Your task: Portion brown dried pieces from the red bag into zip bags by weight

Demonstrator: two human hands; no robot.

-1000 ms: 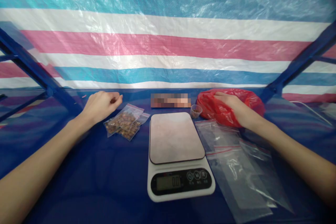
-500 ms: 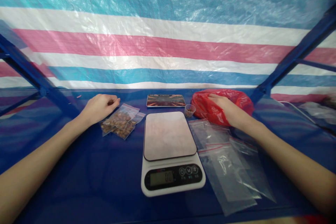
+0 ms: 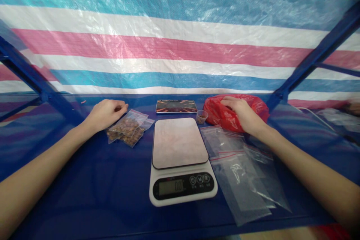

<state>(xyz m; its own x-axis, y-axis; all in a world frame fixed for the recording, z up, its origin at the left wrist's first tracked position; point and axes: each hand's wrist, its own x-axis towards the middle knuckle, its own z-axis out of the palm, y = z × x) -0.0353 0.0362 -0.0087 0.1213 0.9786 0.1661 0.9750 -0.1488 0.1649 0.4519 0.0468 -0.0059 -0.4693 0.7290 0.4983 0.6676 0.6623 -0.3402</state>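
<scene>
Left hand [image 3: 105,113] rests loosely curled at the far edge of two filled zip bags [image 3: 128,132], fingertips pinching something small and brown. Right hand [image 3: 242,114] lies flat, fingers spread, on one red plastic bag [image 3: 222,114]. One kitchen scale [image 3: 180,159] sits between them; bare blue tabletop [image 3: 92,191] lies near left. Several empty zip bags [image 3: 242,172] lie right of the scale.
</scene>
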